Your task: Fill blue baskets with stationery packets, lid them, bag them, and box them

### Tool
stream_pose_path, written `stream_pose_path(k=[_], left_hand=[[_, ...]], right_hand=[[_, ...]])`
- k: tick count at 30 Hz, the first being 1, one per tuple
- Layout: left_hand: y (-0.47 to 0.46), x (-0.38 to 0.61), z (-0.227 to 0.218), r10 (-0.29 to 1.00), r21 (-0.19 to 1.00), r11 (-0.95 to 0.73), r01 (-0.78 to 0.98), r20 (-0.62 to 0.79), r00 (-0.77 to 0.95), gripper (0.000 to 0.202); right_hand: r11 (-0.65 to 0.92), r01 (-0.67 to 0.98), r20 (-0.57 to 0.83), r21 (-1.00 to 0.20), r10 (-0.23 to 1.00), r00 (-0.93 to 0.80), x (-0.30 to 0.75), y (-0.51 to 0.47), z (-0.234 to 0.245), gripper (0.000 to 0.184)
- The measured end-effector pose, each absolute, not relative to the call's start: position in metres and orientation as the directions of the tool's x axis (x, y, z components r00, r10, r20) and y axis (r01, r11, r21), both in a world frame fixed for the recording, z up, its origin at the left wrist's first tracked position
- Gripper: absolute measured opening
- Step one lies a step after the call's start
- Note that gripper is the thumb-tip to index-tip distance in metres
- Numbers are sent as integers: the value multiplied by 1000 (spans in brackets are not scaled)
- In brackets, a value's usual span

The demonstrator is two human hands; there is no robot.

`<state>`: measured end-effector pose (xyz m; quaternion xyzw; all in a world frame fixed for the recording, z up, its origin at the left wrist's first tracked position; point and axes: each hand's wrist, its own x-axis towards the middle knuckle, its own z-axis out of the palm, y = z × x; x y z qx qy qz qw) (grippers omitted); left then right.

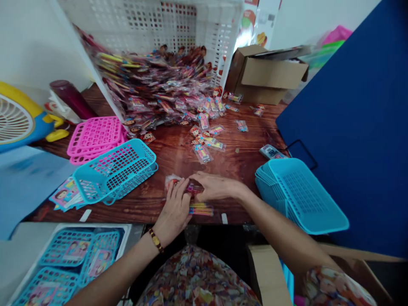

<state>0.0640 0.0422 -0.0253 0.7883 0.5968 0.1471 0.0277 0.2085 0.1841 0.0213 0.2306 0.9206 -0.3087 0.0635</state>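
Observation:
My left hand (176, 205), a beaded bracelet on its wrist, rests over small clear plastic packets at the table's front, its bent fingers pressing on one. From the right comes my right hand (214, 186), thumb and fingers closed about a dark pink packet (194, 189) between the two hands. The left fingertips partly cover a clear packet with a red cartoon figure (170, 182). Just below the hands lies a packet of yellow and orange sticks (201, 209). Farther back, several loose cartoon packets (202, 153) are scattered on the wood.
A tipped white crate (231, 38) spills a heap of packets (159, 93). On the left are a blue basket (149, 158), pink baskets (95, 136) and a fan (14, 117). Stacked blue baskets (309, 195), a cardboard box (267, 78) and a blue panel (350, 127) stand right.

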Motion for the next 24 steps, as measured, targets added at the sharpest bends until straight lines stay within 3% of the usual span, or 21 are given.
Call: stream_pose_path(k=[3, 7, 10, 13, 15, 20, 24], left_hand=[[49, 62, -14, 964, 158, -240, 958, 154, 216, 70], [67, 59, 8, 940, -4, -341, 940, 32, 341, 97], [79, 57, 13, 905, -58, -424, 904, -68, 421, 92], [84, 58, 9, 920, -42, -380, 924, -121, 373, 75], [85, 60, 5, 932, -23, -345, 938, -131, 339, 70], [91, 62, 4, 931, -49, -338, 940, -163, 326, 78], [90, 59, 6, 920, -43, -352, 935, -200, 337, 70]], right_hand=[[599, 385, -178, -702, 376, -909, 220, 190, 12, 40], [338, 287, -81, -896, 510, -856, 235, 188, -11, 37], [119, 171, -27, -978, 742, -670, 248, 174, -33, 38], [20, 63, -3, -998, 939, -343, 254, 143, -53, 46], [52, 53, 39, -997, 974, -223, 250, 118, -63, 47], [77, 142, 57, -987, 988, -143, 225, 101, -67, 49], [69, 168, 53, -983, 994, -96, 225, 128, -66, 53]])
